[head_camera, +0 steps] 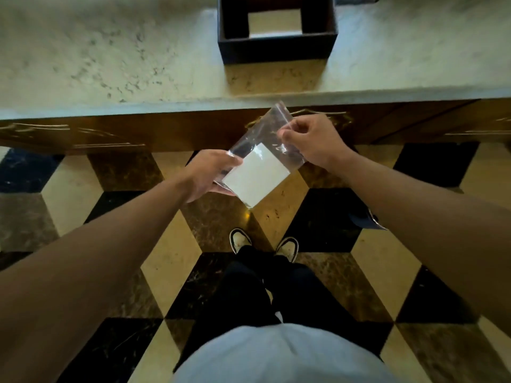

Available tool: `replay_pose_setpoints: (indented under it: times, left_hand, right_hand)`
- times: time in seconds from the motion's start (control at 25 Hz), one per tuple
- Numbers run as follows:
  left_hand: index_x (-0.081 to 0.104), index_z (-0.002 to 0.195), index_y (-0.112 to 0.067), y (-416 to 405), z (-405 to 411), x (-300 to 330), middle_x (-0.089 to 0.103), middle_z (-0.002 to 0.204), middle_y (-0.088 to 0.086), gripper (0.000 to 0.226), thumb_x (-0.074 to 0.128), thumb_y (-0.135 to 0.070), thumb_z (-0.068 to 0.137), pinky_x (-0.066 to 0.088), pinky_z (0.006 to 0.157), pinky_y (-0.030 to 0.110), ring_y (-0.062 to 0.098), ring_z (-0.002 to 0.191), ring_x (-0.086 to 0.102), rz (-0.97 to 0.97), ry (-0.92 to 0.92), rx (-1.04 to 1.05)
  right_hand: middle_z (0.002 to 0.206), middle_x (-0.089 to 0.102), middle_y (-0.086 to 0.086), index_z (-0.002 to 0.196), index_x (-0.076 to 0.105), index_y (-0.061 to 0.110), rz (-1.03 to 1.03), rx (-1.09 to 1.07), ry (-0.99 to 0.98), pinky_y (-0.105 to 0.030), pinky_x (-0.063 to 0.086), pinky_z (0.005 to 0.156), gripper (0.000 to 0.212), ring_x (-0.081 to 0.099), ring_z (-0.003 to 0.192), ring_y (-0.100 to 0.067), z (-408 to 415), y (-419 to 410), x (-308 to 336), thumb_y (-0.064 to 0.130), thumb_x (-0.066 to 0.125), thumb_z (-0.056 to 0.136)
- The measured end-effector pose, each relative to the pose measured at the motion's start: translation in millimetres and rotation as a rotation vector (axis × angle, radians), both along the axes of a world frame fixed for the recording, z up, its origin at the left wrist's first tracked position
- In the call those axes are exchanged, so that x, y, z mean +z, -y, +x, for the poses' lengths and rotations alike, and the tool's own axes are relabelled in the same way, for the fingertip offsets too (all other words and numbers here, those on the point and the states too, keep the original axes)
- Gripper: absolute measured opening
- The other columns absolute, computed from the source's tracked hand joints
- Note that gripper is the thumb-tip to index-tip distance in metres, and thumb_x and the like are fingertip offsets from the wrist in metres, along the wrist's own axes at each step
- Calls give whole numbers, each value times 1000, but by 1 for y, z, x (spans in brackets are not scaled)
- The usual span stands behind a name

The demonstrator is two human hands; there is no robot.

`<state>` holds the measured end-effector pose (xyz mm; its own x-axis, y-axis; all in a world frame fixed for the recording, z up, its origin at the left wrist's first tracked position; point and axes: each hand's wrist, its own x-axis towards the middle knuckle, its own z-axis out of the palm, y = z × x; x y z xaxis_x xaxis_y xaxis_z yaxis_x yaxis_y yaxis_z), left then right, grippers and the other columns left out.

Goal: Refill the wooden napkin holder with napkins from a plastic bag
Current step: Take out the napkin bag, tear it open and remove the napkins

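A clear plastic bag [262,134] hangs in the air in front of the counter, with a stack of white napkins [255,176] in its lower part. My left hand [208,172] grips the bag's lower left side from below. My right hand [312,140] pinches the bag's right edge near its top. The dark wooden napkin holder [278,48] stands on the pale marble counter [110,64] beyond the bag, open at the top, with a few white napkins lying flat at its bottom.
Below the counter runs a glossy wooden cabinet front [166,131] with metal handles. I stand on a floor of black, cream and brown tiles [326,217]; my two shoes [264,243] point at the cabinet.
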<state>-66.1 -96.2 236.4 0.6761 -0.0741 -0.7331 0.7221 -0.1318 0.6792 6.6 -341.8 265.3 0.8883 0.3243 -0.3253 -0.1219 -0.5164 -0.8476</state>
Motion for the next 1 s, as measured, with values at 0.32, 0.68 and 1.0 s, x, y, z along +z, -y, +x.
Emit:
replay_pose_setpoints:
  times: [0.32, 0.68, 1.0]
  left_hand:
    - [68, 117, -16, 31, 16, 47, 74, 116, 12, 52, 90, -19, 69, 63, 76, 45, 31, 104, 73, -118, 79, 293]
    - [69, 103, -6, 26, 95, 45, 77, 109, 16, 26, 82, -11, 80, 61, 77, 43, 34, 106, 72, -340, 129, 629]
    - [61, 125, 1, 13, 177, 58, 72, 117, 20, 40, 74, -12, 89, 62, 78, 47, 36, 107, 71, -329, 136, 679]
  right_hand:
    - [80, 71, -7, 90, 72, 10, 103, -247, 2, -39, 65, 61, 15, 74, 68, -21, 24, 31, 63, 24, 69, 95]
    - [86, 79, -4, 94, 78, 15, 291, -400, -78, -34, 64, 70, 18, 78, 78, -21, 95, 30, 69, 31, 75, 90]
    - [93, 79, -18, 95, 81, 6, 494, -531, -243, -39, 63, 71, 21, 78, 81, -34, 163, 14, 76, 24, 75, 88]
